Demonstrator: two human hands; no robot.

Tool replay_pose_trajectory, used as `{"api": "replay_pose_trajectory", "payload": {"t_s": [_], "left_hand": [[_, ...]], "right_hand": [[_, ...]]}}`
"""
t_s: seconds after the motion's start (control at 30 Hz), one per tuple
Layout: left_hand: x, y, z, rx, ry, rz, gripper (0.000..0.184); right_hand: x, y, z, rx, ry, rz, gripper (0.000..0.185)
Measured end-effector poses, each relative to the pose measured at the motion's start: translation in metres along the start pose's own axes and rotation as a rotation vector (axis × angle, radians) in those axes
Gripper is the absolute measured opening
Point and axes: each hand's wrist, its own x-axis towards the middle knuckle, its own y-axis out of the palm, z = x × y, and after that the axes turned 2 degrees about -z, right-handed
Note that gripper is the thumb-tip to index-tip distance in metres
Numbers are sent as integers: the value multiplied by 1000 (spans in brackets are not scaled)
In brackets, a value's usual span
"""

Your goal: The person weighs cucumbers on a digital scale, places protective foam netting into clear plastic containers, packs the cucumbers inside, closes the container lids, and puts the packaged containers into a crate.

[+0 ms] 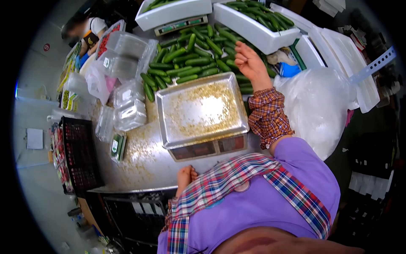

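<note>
Above the near right part of the cucumber pile, my right hand is raised with its palm showing and its fingers loosely bent and apart; nothing is in it. My left hand is at the table's front edge, close to my apron, fingers curled in and no object visible in them. Between the hands, a shallow metal tray rests on a box. Wet yellowish-brown bits are scattered over the tray. A wrapped pack of cucumbers lies left of it.
Clear plastic containers are stacked on the left of the metal table, beside a black crate. White foam boxes of cucumbers and a scale stand behind. A large plastic bag bulges at right. Another person is far left.
</note>
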Motion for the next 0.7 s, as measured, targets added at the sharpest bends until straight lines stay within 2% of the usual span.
{"api": "replay_pose_trajectory", "payload": {"t_s": [0.1,0.3,0.47,0.5,0.6,0.7], "left_hand": [[9,-7,9,49,-25,3,26],[-4,-6,-9,130,-51,12,29],[-18,-2,-14,49,-40,30,27],[-20,-8,-18,250,3,90,26],[-39,-16,-51,387,-55,246,27],[-70,-13,-130,554,88,323,23]], "right_hand": [[-37,-3,-1,-73,-48,-119,21],[-62,3,-12,-95,-78,-71,23],[-59,6,-8,-177,-125,-93,26],[-59,6,-8,-193,-130,-98,28],[-59,2,-9,-219,-136,-121,28],[-56,-3,-13,-238,-118,-175,27]]}}
